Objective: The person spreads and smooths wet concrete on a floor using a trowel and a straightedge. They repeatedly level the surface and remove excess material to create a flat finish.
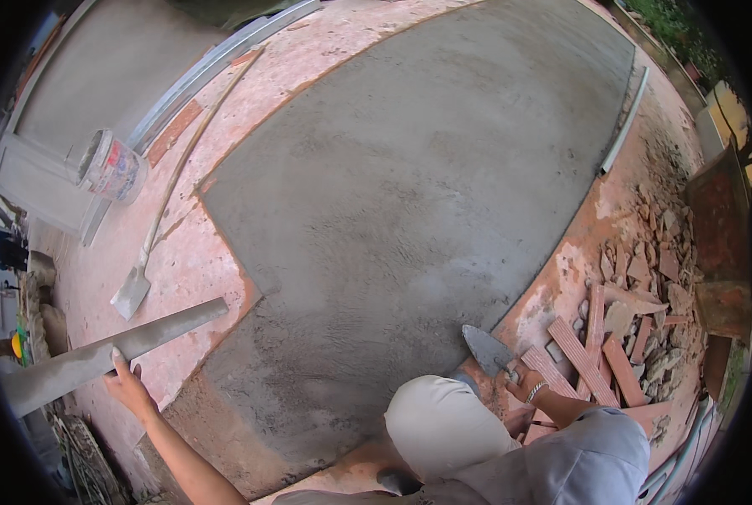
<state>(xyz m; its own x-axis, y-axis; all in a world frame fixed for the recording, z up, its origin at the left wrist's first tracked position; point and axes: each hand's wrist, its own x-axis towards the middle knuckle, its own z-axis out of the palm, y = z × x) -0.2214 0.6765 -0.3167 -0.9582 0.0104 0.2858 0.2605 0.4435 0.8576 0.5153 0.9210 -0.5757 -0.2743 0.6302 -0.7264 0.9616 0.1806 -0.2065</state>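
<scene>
While the person crouches at the near edge of a broad grey slab of wet cement screed [409, 185], the left hand [126, 379] reaches out to the left and rests on a long grey cement-crusted straightedge beam [106, 353]. Its thumb lies over the beam's near edge and the fingers are spread loosely under it, so the grip is a light hold on the beam rather than a clench. The beam runs from the left rim of the view up to the right, its far end lying over the pink tiled floor [199, 261] just short of the screed's edge.

The right hand [523, 383], with a thin bracelet at the wrist, is clenched around the handle of a pointed steel trowel [487, 349]. The trowel's blade points up and left and sits at the right edge of the screed, near the person's bent knee.

Beside the right hand lies a heap of broken red tiles and rubble [637, 320]. Farther left, a long-handled shovel [136, 282] lies on the pink floor, and a cement-smeared bucket [111, 166] lies tipped on its side.
</scene>
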